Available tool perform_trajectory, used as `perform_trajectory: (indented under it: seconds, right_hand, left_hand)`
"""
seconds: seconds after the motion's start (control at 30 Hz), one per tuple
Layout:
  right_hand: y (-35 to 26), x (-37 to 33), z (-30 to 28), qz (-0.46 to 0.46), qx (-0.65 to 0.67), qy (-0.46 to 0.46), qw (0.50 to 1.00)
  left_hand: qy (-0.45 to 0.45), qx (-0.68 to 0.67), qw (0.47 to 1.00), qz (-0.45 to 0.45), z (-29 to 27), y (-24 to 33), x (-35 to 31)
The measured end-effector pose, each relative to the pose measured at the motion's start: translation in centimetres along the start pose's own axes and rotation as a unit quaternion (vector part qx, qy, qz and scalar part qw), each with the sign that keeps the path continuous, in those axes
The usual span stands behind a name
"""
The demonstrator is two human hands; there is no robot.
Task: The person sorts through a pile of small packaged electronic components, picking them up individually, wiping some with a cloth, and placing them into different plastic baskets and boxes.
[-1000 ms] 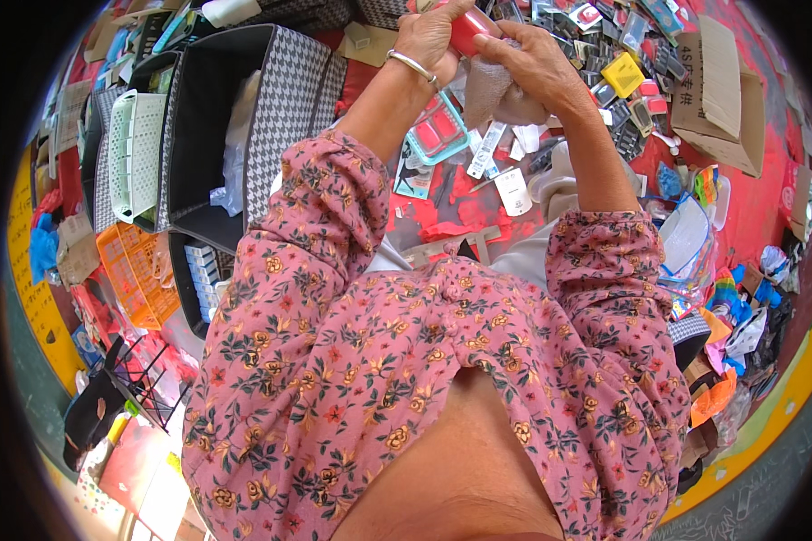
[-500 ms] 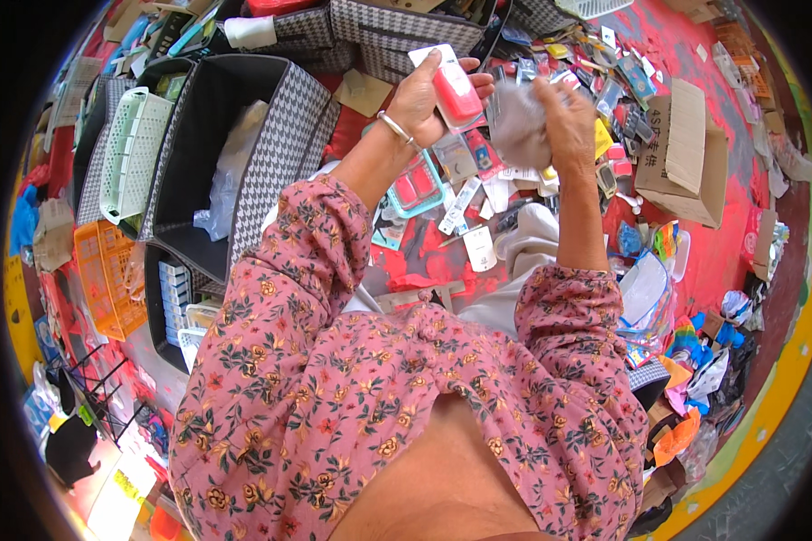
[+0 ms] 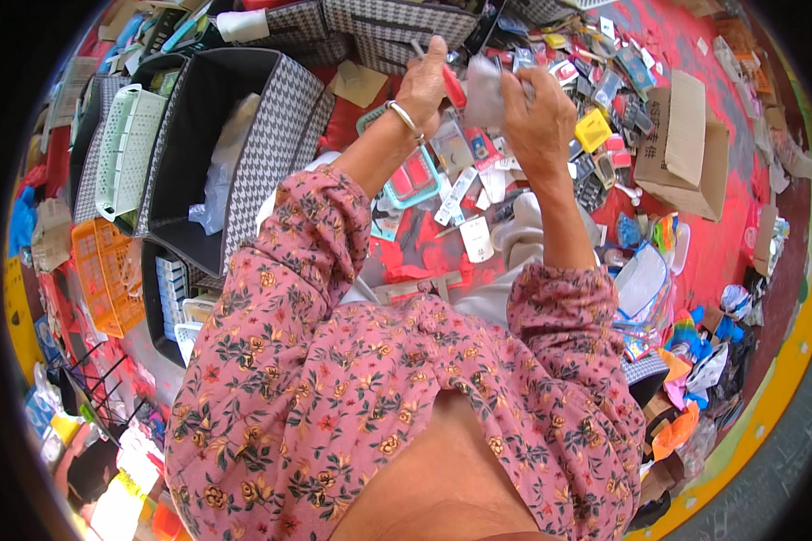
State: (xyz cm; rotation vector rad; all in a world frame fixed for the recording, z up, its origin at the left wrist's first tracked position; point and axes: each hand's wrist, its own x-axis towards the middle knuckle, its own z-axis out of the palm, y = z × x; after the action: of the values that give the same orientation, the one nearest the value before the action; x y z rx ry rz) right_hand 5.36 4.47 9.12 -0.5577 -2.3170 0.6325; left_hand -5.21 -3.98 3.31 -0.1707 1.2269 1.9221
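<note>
My left hand is closed around a red item, which sits turned nearly edge-on, raised above the scattered goods. My right hand is clenched on a grey cloth (blurred in this view), held just beside the item; whether the two touch I cannot tell. Below my hands lies a turquoise tray containing red pieces, with a white card near it. To my right, a yellow case and an opened cardboard box are noted; to my left, a houndstooth bin.
</note>
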Motion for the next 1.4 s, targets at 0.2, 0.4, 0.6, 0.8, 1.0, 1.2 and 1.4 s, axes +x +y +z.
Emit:
perform_trajectory:
  seconds: [0.2, 0.4, 0.6, 0.8, 1.0, 1.2, 1.4]
  right_hand:
    - [-1.0, -2.4, 3.3, -0.191, -0.013, -0.135, 0.972]
    - [3.4, -1.5, 0.5, 0.183, -0.011, -0.304, 0.935]
    - [1.7, -2.3, 2.1, 0.46, 0.471, -0.305, 0.689]
    - [2.9, -2.7, 2.7, 0.483, 0.584, -0.226, 0.612]
    - [5.9, -4.9, 3.9, 0.5, 0.532, -0.219, 0.647]
    - [8.6, -14.9, 12.5, 0.598, 0.382, -0.268, 0.652]
    - [14.2, -24.2, 21.4, 0.66, 0.443, -0.246, 0.554]
  left_hand:
    - [-0.179, -0.162, 0.965, -0.099, -3.8, 0.1, 2.4]
    - [-0.205, -0.142, 0.968, 0.026, -3.8, 5.1, 1.3]
    - [-0.292, -0.14, 0.944, -0.064, -2.7, 3.6, -0.3]
    - [-0.219, -0.093, 0.967, -0.088, -2.3, 3.9, -1.0]
    - [-0.048, -0.111, 0.992, 0.025, -4.9, 4.8, 2.3]
    - [-0.02, -0.137, 0.99, 0.016, -7.3, 6.5, 1.6]
    - [-0.016, -0.127, 0.992, -0.025, -5.6, 7.1, -0.7]
